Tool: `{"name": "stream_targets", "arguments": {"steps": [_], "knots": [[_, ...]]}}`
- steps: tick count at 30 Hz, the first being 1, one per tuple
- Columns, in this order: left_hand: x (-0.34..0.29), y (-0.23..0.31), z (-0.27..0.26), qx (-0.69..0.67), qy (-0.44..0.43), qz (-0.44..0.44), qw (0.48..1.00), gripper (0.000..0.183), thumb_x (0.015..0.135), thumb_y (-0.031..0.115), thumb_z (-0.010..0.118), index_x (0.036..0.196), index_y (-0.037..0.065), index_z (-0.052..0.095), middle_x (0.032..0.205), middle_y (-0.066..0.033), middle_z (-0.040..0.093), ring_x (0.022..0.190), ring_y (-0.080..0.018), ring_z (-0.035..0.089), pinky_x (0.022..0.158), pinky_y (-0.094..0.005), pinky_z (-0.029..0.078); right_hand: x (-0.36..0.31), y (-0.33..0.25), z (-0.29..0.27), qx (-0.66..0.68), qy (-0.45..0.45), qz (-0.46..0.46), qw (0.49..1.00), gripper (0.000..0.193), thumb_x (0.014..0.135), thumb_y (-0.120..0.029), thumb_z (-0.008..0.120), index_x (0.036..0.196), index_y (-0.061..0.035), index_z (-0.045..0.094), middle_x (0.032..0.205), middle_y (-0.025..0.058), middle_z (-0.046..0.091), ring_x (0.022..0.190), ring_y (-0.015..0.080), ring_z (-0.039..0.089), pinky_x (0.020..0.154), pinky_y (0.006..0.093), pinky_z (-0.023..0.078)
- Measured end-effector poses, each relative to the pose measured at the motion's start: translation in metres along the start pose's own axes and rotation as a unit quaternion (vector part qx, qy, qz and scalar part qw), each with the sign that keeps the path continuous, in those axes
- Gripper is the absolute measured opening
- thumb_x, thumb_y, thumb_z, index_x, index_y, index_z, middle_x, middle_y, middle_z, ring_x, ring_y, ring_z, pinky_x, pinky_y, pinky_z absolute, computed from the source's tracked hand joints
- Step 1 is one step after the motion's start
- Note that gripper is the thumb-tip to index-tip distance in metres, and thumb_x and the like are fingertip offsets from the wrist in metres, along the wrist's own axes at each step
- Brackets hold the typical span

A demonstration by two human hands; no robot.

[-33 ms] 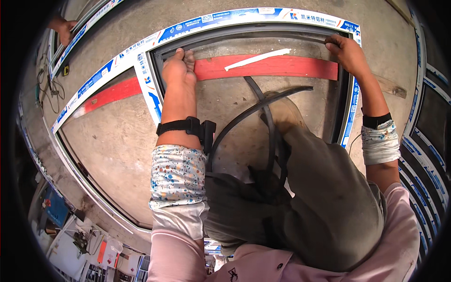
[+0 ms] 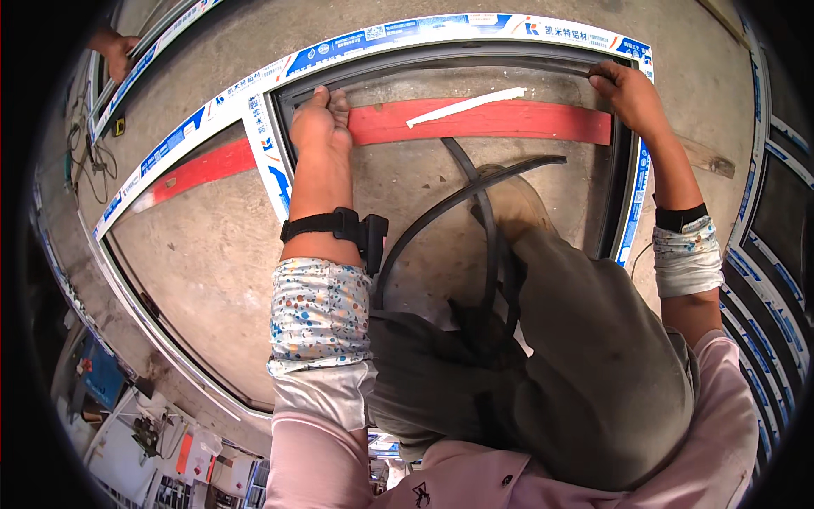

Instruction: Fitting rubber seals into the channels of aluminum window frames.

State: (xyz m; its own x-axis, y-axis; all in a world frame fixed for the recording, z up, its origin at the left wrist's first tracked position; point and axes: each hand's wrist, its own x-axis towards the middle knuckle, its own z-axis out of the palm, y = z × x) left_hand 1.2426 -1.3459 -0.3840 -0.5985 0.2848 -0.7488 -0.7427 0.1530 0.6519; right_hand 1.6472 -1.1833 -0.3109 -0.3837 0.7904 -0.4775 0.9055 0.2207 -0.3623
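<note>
A large window frame (image 2: pixel 407 32), wrapped in white and blue film, lies on the floor before me. A thin black rubber strip (image 2: pixel 475 65) runs along the inside of its far bar, between my two hands. At the far left corner of the right-hand opening, my left hand (image 2: pixel 320 123) is closed with curled fingers at the strip's left part; its grip is partly hidden. Near the far right corner, my right hand (image 2: pixel 627 95) pinches the strip between thumb and fingers. Loose black rubber strips (image 2: pixel 471 188) cross each other inside the opening, near my shoe (image 2: pixel 517 204).
A red board (image 2: pixel 483 121) lies beneath the frame, with a white strip (image 2: pixel 466 108) across it. Another person's hand (image 2: pixel 117 55) rests by a second frame (image 2: pixel 153 59) at the far left. More film-wrapped frames (image 2: pixel 763 331) stand at the right. Cables (image 2: pixel 93 165) lie at the left.
My left hand and forearm have shifted very slightly to the left. Otherwise nothing visibly differs.
</note>
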Motion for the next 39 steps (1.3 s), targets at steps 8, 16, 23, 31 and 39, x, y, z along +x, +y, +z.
{"name": "stream_targets", "arguments": {"steps": [8, 16, 23, 31, 39], "knots": [[0.019, 0.015, 0.005, -0.004, 0.057, -0.002, 0.998, 0.011, 0.094, 0.001, 0.060, 0.103, -0.006, 0.058, 0.094, -0.0160, 0.064, 0.071, -0.0247, 0.067, 0.057, -0.0283, 0.059, 0.014, 0.008, 0.008, -0.091, 0.071, 0.057, 0.992, 0.036, 0.089, -0.039, 0.063, 0.109, -0.0094, 0.070, 0.101, 0.0169, 0.071, 0.098, 0.0361, 0.066, 0.085, 0.0438, 0.051], [0.011, 0.008, 0.017, 0.009, 0.100, 0.004, 0.995, 0.013, 0.094, 0.001, 0.060, 0.104, -0.008, 0.058, 0.096, -0.0165, 0.064, 0.072, -0.0257, 0.067, 0.055, -0.0272, 0.060, 0.017, 0.019, 0.022, -0.051, 0.121, 0.130, 0.983, 0.040, 0.087, -0.044, 0.065, 0.103, -0.0074, 0.072, 0.097, 0.0182, 0.072, 0.093, 0.0358, 0.068, 0.083, 0.0424, 0.051], [0.048, 0.012, -0.005, 0.112, 0.042, 0.004, 0.993, 0.024, 0.102, 0.011, 0.048, 0.122, -0.003, 0.049, 0.104, -0.0226, 0.065, 0.079, -0.0305, 0.070, 0.057, -0.0286, 0.058, 0.029, 0.029, 0.049, 0.380, 0.190, 0.204, 0.882, 0.013, 0.084, -0.013, 0.075, 0.087, -0.0032, 0.067, 0.070, 0.0000, 0.063, 0.062, 0.0090, 0.057, 0.058, 0.0223, 0.045], [0.064, 0.010, -0.031, 0.082, -0.052, -0.033, 0.995, 0.020, 0.102, 0.013, 0.050, 0.115, -0.002, 0.054, 0.103, -0.0196, 0.068, 0.087, -0.0269, 0.071, 0.056, -0.0244, 0.058, 0.020, 0.008, 0.073, 0.675, 0.283, 0.216, 0.647, 0.032, 0.083, 0.004, 0.068, 0.112, 0.0076, 0.055, 0.082, 0.0099, 0.065, 0.064, 0.0154, 0.062, 0.054, 0.0250, 0.049], [0.067, 0.009, -0.021, 0.079, 0.000, -0.040, 0.996, 0.016, 0.101, 0.008, 0.051, 0.112, -0.004, 0.055, 0.104, -0.0191, 0.066, 0.084, -0.0263, 0.071, 0.053, -0.0231, 0.058, 0.031, -0.001, 0.080, 0.716, 0.345, 0.232, 0.560, 0.040, 0.082, 0.006, 0.068, 0.118, 0.0115, 0.051, 0.084, 0.0126, 0.064, 0.066, 0.0177, 0.062, 0.054, 0.0264, 0.050]]}}
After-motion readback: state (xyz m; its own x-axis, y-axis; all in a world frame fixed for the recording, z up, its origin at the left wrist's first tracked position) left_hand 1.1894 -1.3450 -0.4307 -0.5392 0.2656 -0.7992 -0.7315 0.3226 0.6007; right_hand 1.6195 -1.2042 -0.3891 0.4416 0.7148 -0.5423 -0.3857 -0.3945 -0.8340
